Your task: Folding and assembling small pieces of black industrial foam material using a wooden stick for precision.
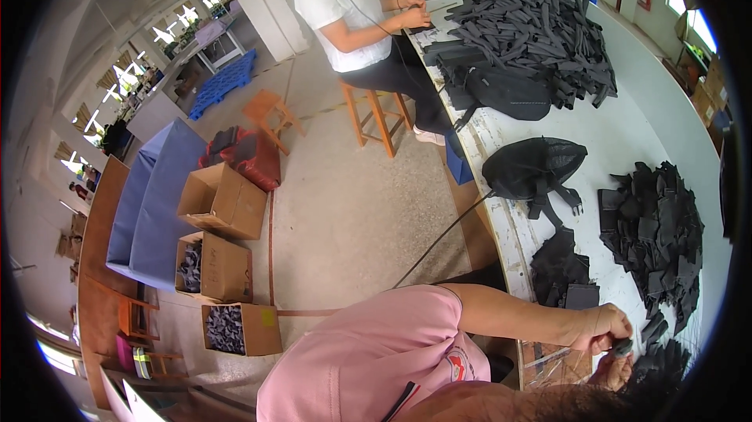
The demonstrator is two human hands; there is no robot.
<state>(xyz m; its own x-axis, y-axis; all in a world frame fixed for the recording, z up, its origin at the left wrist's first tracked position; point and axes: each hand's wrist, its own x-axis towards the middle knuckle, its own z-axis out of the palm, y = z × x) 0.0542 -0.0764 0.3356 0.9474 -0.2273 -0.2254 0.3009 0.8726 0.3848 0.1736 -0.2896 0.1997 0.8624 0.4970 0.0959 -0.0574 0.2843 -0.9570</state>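
Note:
My left hand [601, 329] is closed in a pinch on a small dark fabric piece [621, 347] over the near right of the white table. My right hand [612, 373] is close below it, its fingers also closed at the piece; dark hair partly covers this hand. Right beside my hands lie a small heap of black strips [662, 359] and a larger pile of black fabric pieces [654, 234]. A stack of flat black pieces [564, 269] lies just beyond my left forearm. Farther up the table sits a black bag [534, 171] with straps and a buckle.
A co-worker in a white shirt [345, 22] sits on a wooden stool [374, 112] at the table's far left edge, near a big heap of dark strips [533, 34] and a black pouch [509, 93]. Cardboard boxes [227, 202] line the floor at left. A cable [442, 238] hangs off the table.

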